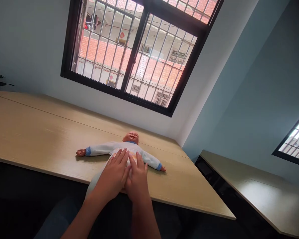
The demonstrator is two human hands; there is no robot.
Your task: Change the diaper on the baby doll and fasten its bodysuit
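Leaves (0, 79) show at the left edge, above a table (52, 132). In the lower middle, the left hand (115, 174) lies on a doll (122, 145), which is on its back, arms out, below the window (136, 63); its fingers are straight, nearly together. Just beside it, the right hand (138, 177) rests there, fingers straight, slightly apart. Another table (261, 189) stands lower right.

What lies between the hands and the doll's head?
In the head view, only the upper front of the white top and its blue collar lie there.
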